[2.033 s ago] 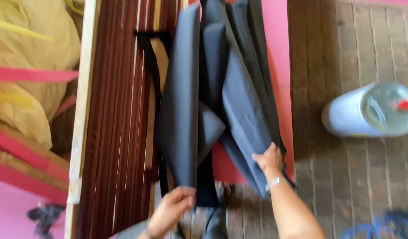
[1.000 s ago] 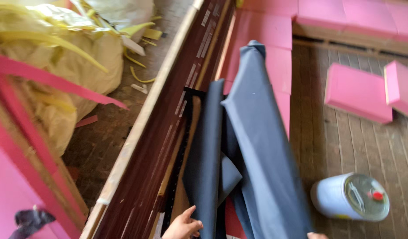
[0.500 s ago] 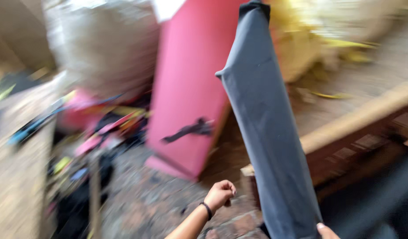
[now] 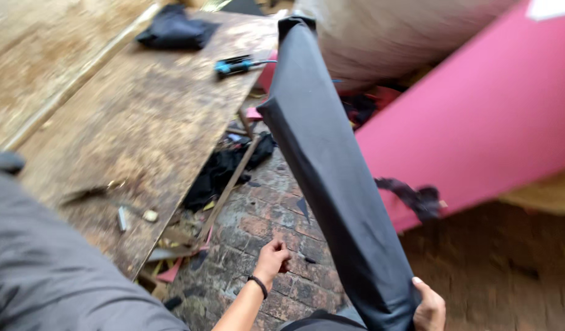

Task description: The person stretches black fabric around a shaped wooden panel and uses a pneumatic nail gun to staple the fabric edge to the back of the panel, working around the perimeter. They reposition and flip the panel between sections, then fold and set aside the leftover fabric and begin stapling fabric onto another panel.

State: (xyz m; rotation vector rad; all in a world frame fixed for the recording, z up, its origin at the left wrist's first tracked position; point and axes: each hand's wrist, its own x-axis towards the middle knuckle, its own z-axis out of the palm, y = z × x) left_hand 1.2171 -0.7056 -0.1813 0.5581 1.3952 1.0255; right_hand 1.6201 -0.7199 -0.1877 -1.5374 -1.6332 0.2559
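Worn, stained wood makes up the large workbench [image 4: 141, 116] filling the left of the view. Leaning at the right is a big pink foam slab [image 4: 479, 122], with a dark scrap of cloth [image 4: 414, 197] lying against its lower edge. A long panel wrapped in dark grey fabric [image 4: 331, 178] is held tilted between the two, its top end raised over the far end of the bench and its bottom end low in the frame. That bottom end is gripped by the right hand [image 4: 428, 306], whose fingers are curled around the panel's edge. The left hand [image 4: 272, 257] is kept apart from the panel over the brick floor [image 4: 276, 214]; its fingers are loosely curled and nothing is held in them. A black band is worn on that wrist. On the bench's far part a bundle of black cloth [image 4: 175, 29] and a blue-handled tool [image 4: 233, 64] are seen.
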